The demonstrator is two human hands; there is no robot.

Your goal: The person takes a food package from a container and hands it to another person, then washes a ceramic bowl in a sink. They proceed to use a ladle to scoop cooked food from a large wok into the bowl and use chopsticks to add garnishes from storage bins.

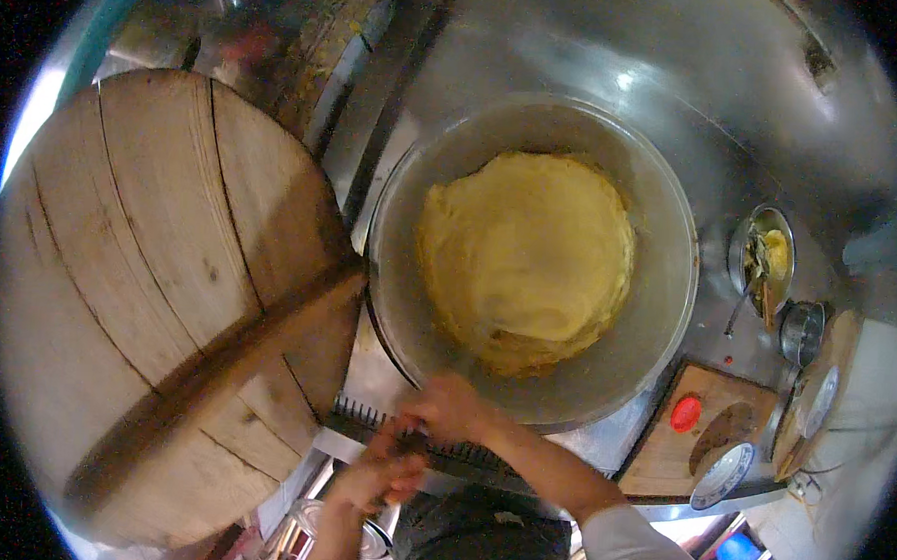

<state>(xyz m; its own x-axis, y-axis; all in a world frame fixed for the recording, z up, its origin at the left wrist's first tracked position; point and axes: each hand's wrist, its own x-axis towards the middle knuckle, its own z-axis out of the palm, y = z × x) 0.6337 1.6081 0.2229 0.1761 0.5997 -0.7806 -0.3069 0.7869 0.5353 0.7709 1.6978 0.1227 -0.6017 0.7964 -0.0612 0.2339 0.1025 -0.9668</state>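
Both my hands meet just past the near left rim of a large round metal pan (662, 339). My right hand (450, 410) is closed, its fingers curled beside the rim. Below it my left hand (378, 479) is closed too. A small dark object (413, 443) shows between them; blur and the fingers hide its kind. Inside the pan lies a wide, thick yellow round of dough or batter (530, 249), smooth on top, with a browner, rougher near edge. Neither hand touches it.
A big round wooden lid (151, 217) with a bar handle stands close on the left. On the right are a metal bowl (789, 263) with utensils, a metal cup (800, 333), and a cutting board (651, 459) with a red piece (685, 413) and a patterned bowl (723, 474).
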